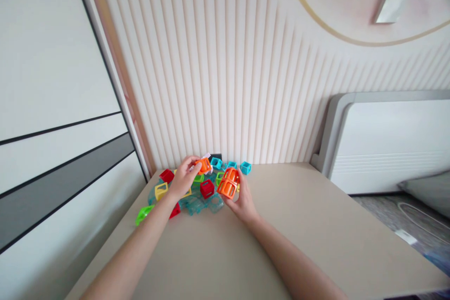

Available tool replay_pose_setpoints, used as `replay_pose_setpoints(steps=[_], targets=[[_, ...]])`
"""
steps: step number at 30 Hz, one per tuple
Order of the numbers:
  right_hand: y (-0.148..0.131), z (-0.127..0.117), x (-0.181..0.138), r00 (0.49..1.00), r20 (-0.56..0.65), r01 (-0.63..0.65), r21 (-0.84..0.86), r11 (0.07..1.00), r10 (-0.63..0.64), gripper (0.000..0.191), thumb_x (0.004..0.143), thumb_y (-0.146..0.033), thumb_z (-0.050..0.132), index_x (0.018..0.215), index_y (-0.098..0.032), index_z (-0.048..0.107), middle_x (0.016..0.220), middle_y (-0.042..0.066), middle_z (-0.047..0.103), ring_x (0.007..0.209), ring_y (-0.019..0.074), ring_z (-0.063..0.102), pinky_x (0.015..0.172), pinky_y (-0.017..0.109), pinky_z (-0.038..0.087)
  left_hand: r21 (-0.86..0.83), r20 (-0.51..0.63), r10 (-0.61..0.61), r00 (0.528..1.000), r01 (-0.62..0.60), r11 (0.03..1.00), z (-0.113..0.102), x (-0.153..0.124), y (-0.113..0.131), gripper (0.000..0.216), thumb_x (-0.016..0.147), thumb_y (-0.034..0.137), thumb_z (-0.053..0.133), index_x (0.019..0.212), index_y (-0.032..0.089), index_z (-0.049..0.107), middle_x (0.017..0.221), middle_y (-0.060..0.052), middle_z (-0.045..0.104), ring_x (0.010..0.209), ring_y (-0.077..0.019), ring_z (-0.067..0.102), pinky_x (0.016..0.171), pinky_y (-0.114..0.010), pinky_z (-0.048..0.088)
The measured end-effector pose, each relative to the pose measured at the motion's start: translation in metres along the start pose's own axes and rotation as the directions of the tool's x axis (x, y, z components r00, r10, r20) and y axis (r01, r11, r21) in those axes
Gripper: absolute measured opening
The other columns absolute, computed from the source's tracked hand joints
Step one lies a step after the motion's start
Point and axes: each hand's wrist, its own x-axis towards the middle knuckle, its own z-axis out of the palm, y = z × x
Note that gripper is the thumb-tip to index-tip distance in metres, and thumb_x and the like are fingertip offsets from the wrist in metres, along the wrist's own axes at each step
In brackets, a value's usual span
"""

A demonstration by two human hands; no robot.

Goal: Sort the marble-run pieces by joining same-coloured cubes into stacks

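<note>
My left hand grips an orange open-sided cube block between thumb and fingers, above the pile. In my right hand is a joined piece of orange cube blocks, tilted, held from its right side. The two orange pieces are apart. Between and below the hands lies a red cube block on a translucent teal sheet or bag. A yellow cube block and a green block lie left of my left wrist. Blue cube blocks stand behind my right hand.
The beige tabletop meets a ribbed wall at the back. A white and grey cabinet borders the left side. At the right stand a grey-white headboard and a bed with a pillow.
</note>
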Motion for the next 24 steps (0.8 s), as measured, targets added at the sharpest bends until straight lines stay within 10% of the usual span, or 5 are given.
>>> replay_pose_setpoints(steps=[9,24], targets=[[0.003,0.000,0.005,0.973,-0.105,-0.166,0.293,0.942,0.204,0.096,0.087,-0.054,0.065,0.156,-0.020,0.008,0.153,0.021,0.037,0.137,0.0327,0.045,0.109,0.055,0.041,-0.141,-0.026,0.009,1.000,-0.013,0.990,0.038,-0.059,-0.017,0.025,0.090,0.043,0.060,0.107,0.025,0.061,0.116,-0.008,0.066,0.114,-0.0249,0.062,0.099,-0.040,0.051],[0.002,0.004,-0.002,0.990,0.054,-0.141,0.511,0.848,0.132,0.110,0.078,-0.053,0.076,0.158,-0.030,0.004,0.162,0.013,0.022,0.144,0.0320,0.035,0.113,0.048,0.038,-0.211,0.158,-0.033,0.987,0.067,0.975,0.062,-0.096,-0.029,0.042,0.092,0.041,0.058,0.130,0.023,0.050,0.126,-0.010,0.063,0.111,-0.0240,0.063,0.095,-0.038,0.052]])
